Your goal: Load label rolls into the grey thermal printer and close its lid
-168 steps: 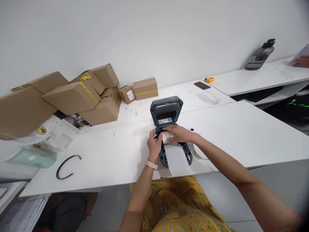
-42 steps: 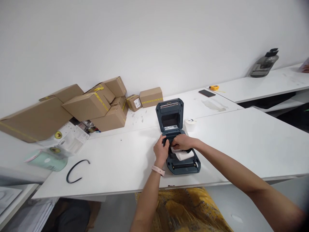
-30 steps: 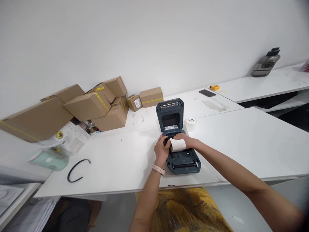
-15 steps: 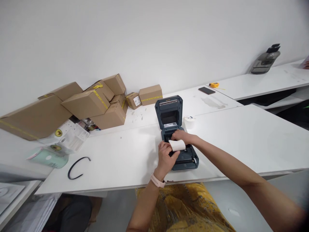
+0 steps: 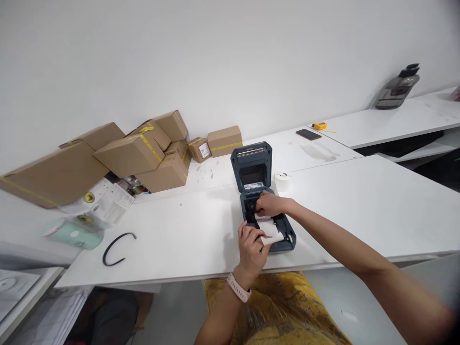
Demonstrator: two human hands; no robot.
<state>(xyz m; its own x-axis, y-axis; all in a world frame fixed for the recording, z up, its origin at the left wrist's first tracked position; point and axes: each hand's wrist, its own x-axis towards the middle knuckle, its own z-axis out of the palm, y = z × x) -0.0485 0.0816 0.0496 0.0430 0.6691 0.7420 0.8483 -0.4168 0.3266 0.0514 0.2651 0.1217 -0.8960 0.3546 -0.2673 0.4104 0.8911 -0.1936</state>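
Observation:
A dark blue-grey label printer (image 5: 252, 165) stands on the white table with its lid tipped up and back. White label paper (image 5: 269, 227) runs through its body towards the front edge. My left hand (image 5: 252, 244), with a pink band at the wrist, pinches the paper's loose end at the printer's front left. Inside the rear of the body is my right hand (image 5: 269, 203), fingers curled down where the paper comes from; what they grip there is hidden. A white label roll (image 5: 282, 182) sits behind the printer's right side.
Cardboard boxes (image 5: 129, 153) are piled at the back left. Nearer lie a mint green container (image 5: 77, 234) and a dark curved band (image 5: 114, 249). A phone (image 5: 308, 134) and a yellow tape measure (image 5: 319, 126) lie at the back right. A large bottle (image 5: 398, 88) stands on the right-hand surface.
My left hand has drawn the paper's end forward and down, so the strip now lies along the printer's body. My right hand stays inside the rear, slightly lower.

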